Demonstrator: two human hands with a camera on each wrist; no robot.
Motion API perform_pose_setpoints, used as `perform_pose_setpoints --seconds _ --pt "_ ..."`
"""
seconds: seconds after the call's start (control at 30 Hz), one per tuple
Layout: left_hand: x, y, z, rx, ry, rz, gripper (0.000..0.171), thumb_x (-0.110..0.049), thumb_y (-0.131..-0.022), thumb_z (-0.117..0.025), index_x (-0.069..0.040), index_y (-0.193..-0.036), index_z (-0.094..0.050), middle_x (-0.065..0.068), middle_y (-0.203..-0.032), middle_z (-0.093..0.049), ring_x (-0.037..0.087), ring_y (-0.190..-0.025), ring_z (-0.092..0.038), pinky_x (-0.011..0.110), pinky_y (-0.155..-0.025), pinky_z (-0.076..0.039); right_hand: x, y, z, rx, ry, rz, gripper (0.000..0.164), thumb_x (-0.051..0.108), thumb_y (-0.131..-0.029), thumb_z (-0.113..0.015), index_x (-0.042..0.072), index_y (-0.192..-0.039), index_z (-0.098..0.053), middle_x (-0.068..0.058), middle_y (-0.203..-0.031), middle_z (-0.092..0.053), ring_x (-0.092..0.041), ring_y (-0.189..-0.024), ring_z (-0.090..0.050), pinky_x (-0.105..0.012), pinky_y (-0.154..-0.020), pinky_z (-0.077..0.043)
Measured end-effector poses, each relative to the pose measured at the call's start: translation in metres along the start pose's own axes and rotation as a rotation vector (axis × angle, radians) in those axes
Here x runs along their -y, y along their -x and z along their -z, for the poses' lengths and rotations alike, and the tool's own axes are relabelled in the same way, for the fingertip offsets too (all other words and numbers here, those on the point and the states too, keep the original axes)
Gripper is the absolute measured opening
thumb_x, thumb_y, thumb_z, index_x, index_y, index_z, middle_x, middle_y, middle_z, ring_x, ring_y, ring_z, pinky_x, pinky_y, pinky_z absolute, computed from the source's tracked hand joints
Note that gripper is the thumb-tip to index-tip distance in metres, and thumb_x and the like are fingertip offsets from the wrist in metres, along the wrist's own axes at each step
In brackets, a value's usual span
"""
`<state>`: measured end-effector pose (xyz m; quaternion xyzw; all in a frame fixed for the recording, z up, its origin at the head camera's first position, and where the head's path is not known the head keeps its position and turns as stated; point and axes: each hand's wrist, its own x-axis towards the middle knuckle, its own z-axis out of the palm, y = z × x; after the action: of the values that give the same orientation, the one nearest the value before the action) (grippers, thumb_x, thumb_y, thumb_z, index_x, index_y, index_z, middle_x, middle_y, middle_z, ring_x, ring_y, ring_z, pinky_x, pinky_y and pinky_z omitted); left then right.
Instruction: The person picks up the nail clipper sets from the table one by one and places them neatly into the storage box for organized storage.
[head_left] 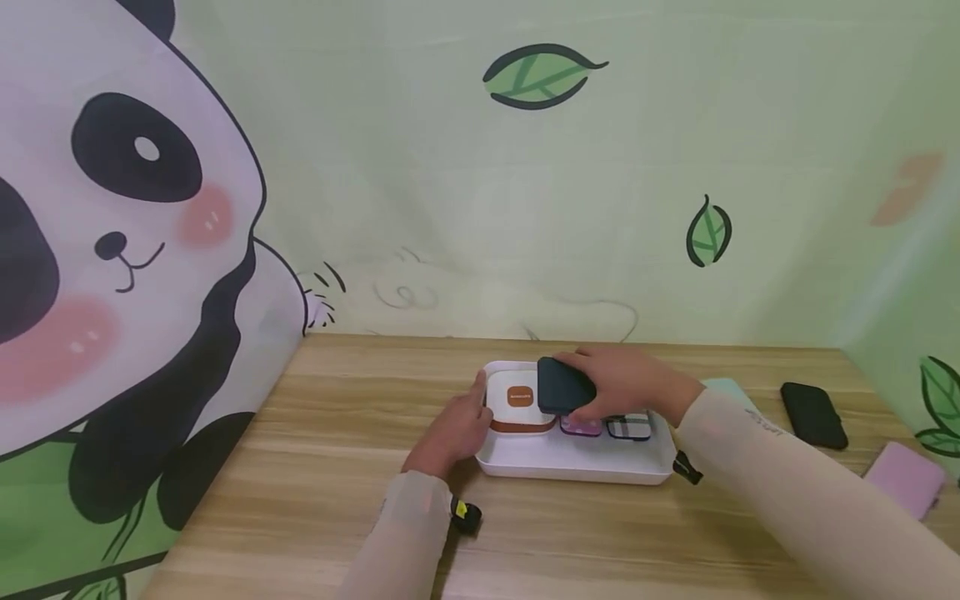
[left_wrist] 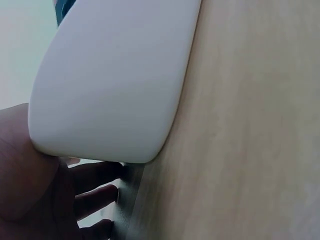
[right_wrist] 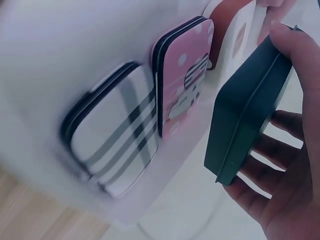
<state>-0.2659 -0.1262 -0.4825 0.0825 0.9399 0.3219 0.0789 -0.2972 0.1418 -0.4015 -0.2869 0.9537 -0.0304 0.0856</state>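
My right hand (head_left: 618, 379) grips a dark teal rectangular case (head_left: 564, 387), thumb on one side and fingers on the other. In the right wrist view, that case (right_wrist: 250, 107) is tilted, with a seam along its edge. Below it, in a white tray (head_left: 577, 471), lie a pink polka-dot case (head_left: 581, 427) and a white case with dark stripes (head_left: 630, 427). A white box with a brown label and brown base (head_left: 521, 417) fills the tray's left end. My left hand (head_left: 453, 429) rests against the tray's left side, index finger straight along the rim.
To the right on the wooden table (head_left: 360, 400) lie a black case (head_left: 813, 415), a pink-purple case (head_left: 905, 479) and a pale mint item (head_left: 731, 390) partly hidden by the right sleeve. A panda-print cloth (head_left: 420, 167) hangs behind the table.
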Motion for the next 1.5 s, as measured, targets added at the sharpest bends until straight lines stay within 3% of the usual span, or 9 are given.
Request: perform_pose_setpoints --seconds 0.27,0.6,0.73,1.17,1.5 --pt "-0.002 -0.001 -0.002 0.028 0.003 0.007 0.066 -0.029 -0.105 -0.037 -0.015 -0.162 -0.008 0.012 -0.16 -0.036 0.023 -0.137 -0.045 0.046 -0.118 -0.03 0.012 -0.026 -0.006 -0.001 0.003 0.027 0.096 0.066 -0.077 -0.073 0.024 -0.156 -0.037 -0.012 -0.151 -0.048 -0.032 -0.127 -0.055 -0.054 -0.103 -0.046" --pt "-0.003 -0.005 -0.004 0.013 -0.048 -0.034 0.069 -0.029 -0.103 -0.038 -0.011 -0.162 -0.006 0.014 -0.158 -0.039 0.028 -0.143 -0.041 0.046 -0.117 -0.033 0.021 -0.046 -0.017 -0.036 0.023 0.111 0.095 0.064 -0.078 -0.073 0.018 -0.154 -0.041 -0.011 -0.144 -0.053 -0.027 -0.121 -0.057 -0.046 -0.102 -0.047" --pt "-0.004 -0.003 -0.002 0.011 -0.033 -0.021 0.073 -0.03 -0.1 -0.04 -0.009 -0.162 -0.006 0.016 -0.157 -0.041 0.03 -0.143 -0.041 0.048 -0.116 -0.033 0.025 -0.053 -0.021 -0.028 0.025 0.131 0.092 0.063 -0.08 -0.072 0.018 -0.154 -0.042 -0.012 -0.143 -0.054 -0.027 -0.118 -0.058 -0.044 -0.101 -0.048" --pt "-0.002 0.002 0.0 0.018 -0.037 0.017 0.082 -0.029 -0.095 -0.046 -0.01 -0.162 -0.004 0.017 -0.155 -0.042 0.032 -0.142 -0.041 0.05 -0.114 -0.035 0.04 -0.063 -0.027 0.019 0.004 0.115 0.086 0.063 -0.083 -0.07 0.023 -0.153 -0.043 -0.01 -0.146 -0.051 -0.027 -0.122 -0.055 -0.045 -0.104 -0.045" --pt "-0.002 0.006 0.0 0.009 -0.046 -0.014 0.086 -0.028 -0.091 -0.05 -0.008 -0.162 -0.005 0.017 -0.154 -0.044 0.033 -0.141 -0.042 0.05 -0.113 -0.037 0.046 -0.062 -0.028 0.029 0.043 0.105 0.087 0.064 -0.084 -0.068 0.023 -0.155 -0.04 -0.011 -0.148 -0.048 -0.029 -0.126 -0.053 -0.046 -0.108 -0.042"
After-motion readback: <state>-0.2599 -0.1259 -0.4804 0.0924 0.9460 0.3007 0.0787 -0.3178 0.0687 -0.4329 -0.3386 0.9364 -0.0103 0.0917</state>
